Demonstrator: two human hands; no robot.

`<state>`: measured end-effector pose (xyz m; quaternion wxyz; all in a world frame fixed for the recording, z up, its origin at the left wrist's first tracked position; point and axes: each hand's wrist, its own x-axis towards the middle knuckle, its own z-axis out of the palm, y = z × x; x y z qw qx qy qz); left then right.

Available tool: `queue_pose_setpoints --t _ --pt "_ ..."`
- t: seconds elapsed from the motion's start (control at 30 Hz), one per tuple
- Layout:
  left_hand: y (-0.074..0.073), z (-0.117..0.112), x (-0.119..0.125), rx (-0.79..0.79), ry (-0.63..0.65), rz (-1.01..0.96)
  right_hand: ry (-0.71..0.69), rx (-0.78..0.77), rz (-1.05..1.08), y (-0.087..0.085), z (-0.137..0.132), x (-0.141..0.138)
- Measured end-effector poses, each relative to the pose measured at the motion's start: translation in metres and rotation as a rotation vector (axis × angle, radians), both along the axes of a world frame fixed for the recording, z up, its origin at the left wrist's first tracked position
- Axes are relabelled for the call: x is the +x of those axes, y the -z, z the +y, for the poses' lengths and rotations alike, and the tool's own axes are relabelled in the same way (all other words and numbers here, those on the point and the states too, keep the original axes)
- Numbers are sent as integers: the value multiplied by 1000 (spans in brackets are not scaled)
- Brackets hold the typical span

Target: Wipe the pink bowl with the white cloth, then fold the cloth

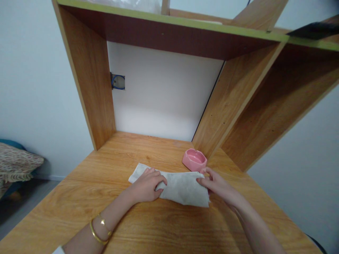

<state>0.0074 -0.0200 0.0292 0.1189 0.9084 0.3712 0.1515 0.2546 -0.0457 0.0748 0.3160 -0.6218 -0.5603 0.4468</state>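
A light grey folded cloth [182,187] lies lengthwise on the wooden desk, its right part slightly raised. My left hand [148,185] is on its left half, fingers curled down and gripping the fabric against the desk. At the upper right corner, my right hand [214,183] pinches the edge between thumb and fingers. Just behind that corner stands a pink faceted ashtray [194,159], close to my right fingertips. The cloth's underside is hidden.
The wooden desk [127,151] runs back to a white panel [164,95] with a cutout holding a blue cable [118,82]. Wooden uprights [87,81] and a shelf [169,31] frame the space. A patterned fabric [18,162] shows at the far left.
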Motion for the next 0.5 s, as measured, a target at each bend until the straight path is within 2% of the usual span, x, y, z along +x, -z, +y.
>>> queue_pose_setpoints --t 0.13,0.2,0.27,0.37,0.5 --pt "-4 1 -2 15 -24 21 31 86 9 -26 12 -29" --pt "-8 5 -7 54 -95 16 33 128 -7 -34 20 -45" --pt "-11 10 -16 114 -262 20 3 143 -49 -39 28 -61" --pt "-14 21 -33 209 -640 93 -92 94 -55 -43 39 -86" --pt "-17 29 -53 231 -847 168 -191 -9 -54 -35 57 -124"
